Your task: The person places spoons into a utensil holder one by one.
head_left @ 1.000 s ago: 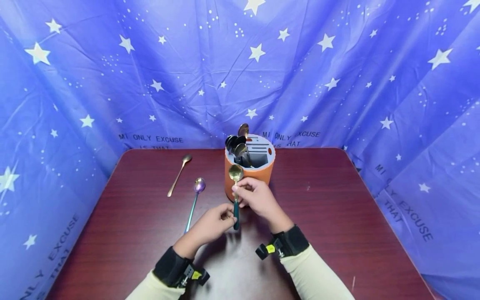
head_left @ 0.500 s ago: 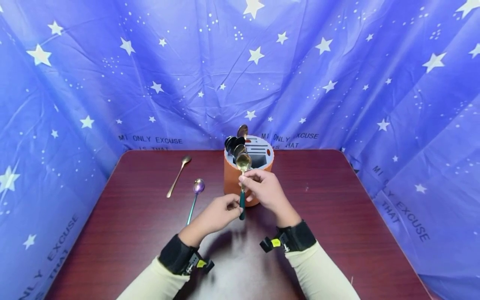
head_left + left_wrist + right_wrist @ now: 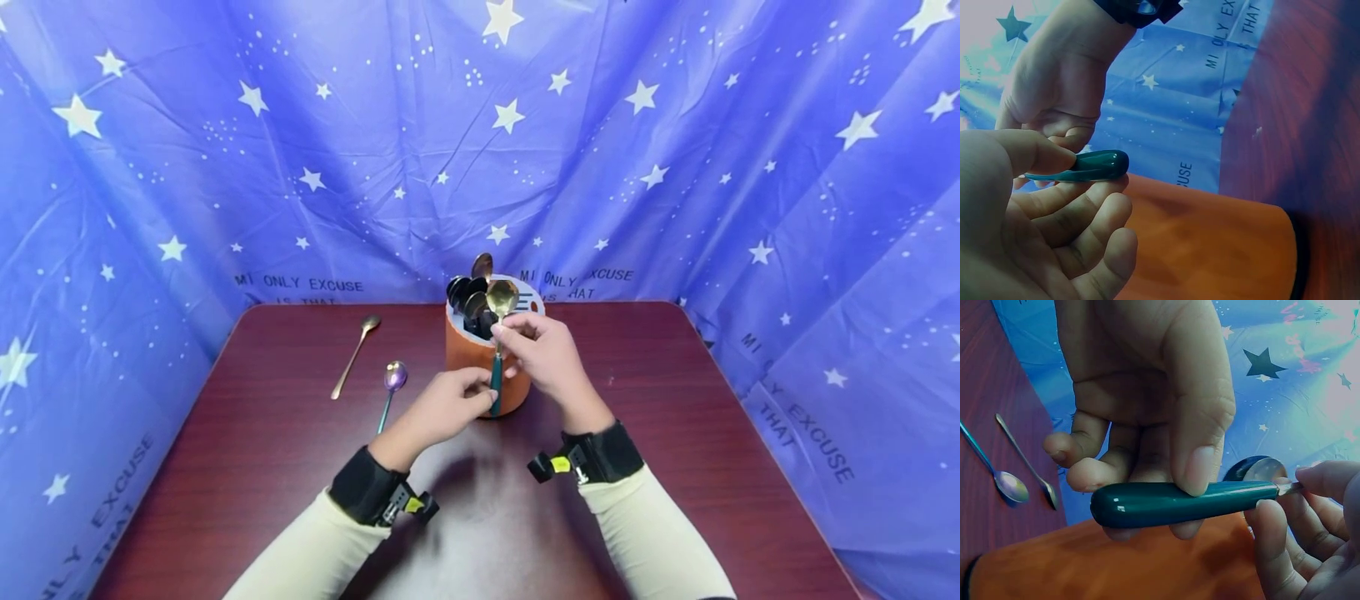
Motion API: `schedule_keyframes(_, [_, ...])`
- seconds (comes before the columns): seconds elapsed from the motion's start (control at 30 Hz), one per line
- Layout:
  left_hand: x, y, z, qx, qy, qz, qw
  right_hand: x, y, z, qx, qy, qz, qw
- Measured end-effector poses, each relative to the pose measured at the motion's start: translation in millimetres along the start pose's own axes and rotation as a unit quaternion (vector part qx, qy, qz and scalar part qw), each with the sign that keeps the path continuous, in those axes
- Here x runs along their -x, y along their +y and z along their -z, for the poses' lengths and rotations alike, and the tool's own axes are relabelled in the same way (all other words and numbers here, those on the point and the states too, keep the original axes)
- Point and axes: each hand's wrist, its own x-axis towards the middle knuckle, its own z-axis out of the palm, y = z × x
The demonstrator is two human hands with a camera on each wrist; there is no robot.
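A gold spoon with a dark green handle (image 3: pixel 497 385) stands bowl-up in front of an orange cylindrical holder (image 3: pixel 465 357). My left hand (image 3: pixel 444 408) pinches the green handle near its lower end; the left wrist view shows the thumb on top of the handle (image 3: pixel 1100 165). Higher up, my right hand (image 3: pixel 551 354) grips the spoon's metal neck between thumb and fingers, as the right wrist view shows beside the handle (image 3: pixel 1185 501). The gold bowl (image 3: pixel 502 296) overlaps the holder's top opening. Several dark spoons (image 3: pixel 463 292) and a bronze-coloured spoon (image 3: pixel 482 265) stand in the holder.
On the dark red table (image 3: pixel 277 467) lie a gold spoon (image 3: pixel 356 357) and, nearer, a spoon with a purple bowl and teal handle (image 3: pixel 395 377), partly hidden by the left hand and arm. Blue star-printed cloth (image 3: pixel 405 150) hangs behind and at both sides.
Both hands have moved forward and to the right, carrying the green-handled spoon upward in view. Its bowl has gone from the holder's front to over its opening.
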Motion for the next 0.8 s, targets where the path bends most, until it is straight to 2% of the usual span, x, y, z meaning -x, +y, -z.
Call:
schedule_keyframes(0.37, [-11.6,17.1,6.9,-0.007,0.036,-0.016,0.9992,-14,-23,14,-0.002,0.027,0.038,0.999])
schedule_keyframes(0.5, [-15.9,23.0,7.9,-0.004,0.059,-0.027,0.9979,-21,-32,20,-0.002,0.026,0.039,0.999])
schedule_keyframes(0.7, [-22.9,33.8,12.2,-0.004,0.073,-0.030,0.9969,-30,-39,25,-0.005,0.039,0.051,0.998])
schedule_keyframes(0.8, [-28.4,37.0,13.0,-0.010,0.098,-0.044,0.9942,-36,-43,27,-0.012,0.049,0.066,0.997])
